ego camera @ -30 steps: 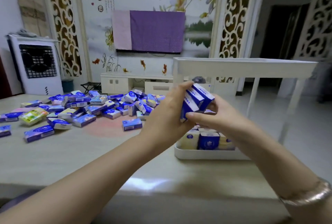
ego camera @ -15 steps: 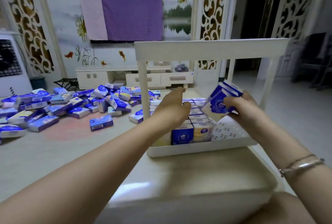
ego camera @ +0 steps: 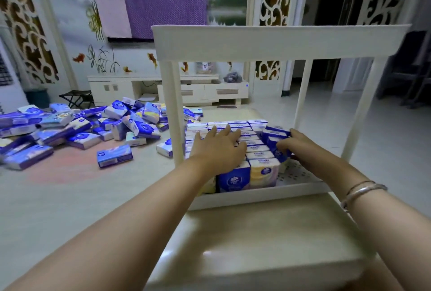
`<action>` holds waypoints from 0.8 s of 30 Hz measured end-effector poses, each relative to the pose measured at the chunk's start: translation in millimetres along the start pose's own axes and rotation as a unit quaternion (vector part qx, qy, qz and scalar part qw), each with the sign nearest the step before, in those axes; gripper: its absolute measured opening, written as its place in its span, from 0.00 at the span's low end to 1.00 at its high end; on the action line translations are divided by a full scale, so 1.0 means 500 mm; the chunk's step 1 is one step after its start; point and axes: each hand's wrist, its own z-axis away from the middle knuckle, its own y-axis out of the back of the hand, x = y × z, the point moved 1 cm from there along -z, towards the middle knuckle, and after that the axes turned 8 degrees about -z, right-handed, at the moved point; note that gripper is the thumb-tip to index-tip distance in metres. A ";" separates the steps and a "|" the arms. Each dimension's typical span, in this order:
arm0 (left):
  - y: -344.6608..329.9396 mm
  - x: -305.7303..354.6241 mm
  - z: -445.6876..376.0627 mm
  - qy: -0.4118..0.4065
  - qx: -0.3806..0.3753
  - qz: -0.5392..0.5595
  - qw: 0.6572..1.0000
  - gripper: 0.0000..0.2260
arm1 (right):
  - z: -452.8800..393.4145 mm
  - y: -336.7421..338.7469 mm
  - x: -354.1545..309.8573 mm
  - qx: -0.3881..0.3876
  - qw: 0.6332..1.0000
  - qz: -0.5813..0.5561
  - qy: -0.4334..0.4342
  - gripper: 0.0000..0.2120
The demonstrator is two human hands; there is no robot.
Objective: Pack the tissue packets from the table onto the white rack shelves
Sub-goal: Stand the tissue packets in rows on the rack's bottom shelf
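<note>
A white rack (ego camera: 279, 41) is stood on the table (ego camera: 268, 239), near its right-hand end, with its top shelf seen at eye level and its bottom tray below. In the tray, rows of tissue packets (ego camera: 254, 148) are packed upright on edge, their broad printed faces turned toward the camera and the rows run front to back. The left hand (ego camera: 217, 148) is laid palm down on top of the packed rows, its fingers spread and nearly straight, nothing being gripped. A small stack of blue packets (ego camera: 274, 141) is held by the right hand (ego camera: 300, 148) just right of the rows, tilted, with the fingers curled round it over the tray's perforated floor. A loose pile of packets (ego camera: 77, 129) is left lying flat in mixed directions on the table to the left. Two bangles (ego camera: 361, 190) are worn on the right wrist.
</note>
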 end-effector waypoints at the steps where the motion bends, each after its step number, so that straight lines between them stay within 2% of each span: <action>1: 0.000 0.001 -0.001 0.001 -0.005 0.001 1.000 0.24 | 0.000 -0.003 0.001 -0.001 1.000 0.003 -0.005 0.20; 6: -0.002 0.001 -0.002 -0.001 -0.012 0.000 1.000 0.24 | 0.000 -0.004 0.020 -0.042 0.999 0.009 -0.004 0.23; 9: -0.001 0.001 -0.002 -0.003 -0.017 0.000 1.000 0.24 | 0.001 -0.007 0.022 -0.082 0.996 0.033 0.006 0.16; 12: 0.001 0.001 0.000 -0.005 -0.019 -0.001 1.000 0.24 | -0.008 -0.012 0.031 -0.074 0.997 0.011 -0.005 0.12; 15: 0.002 0.002 0.003 -0.005 -0.022 0.000 1.000 0.24 | -0.005 -0.018 0.034 -0.089 0.996 0.002 -0.029 0.16; 17: 0.002 0.002 0.005 -0.006 -0.025 0.000 1.000 0.24 | -0.006 -0.016 0.038 -0.099 0.994 0.021 -0.033 0.18; 24: 0.008 0.004 0.008 -0.003 -0.016 0.027 1.000 0.23 | -0.002 0.000 0.033 -0.072 0.992 0.101 -0.025 0.14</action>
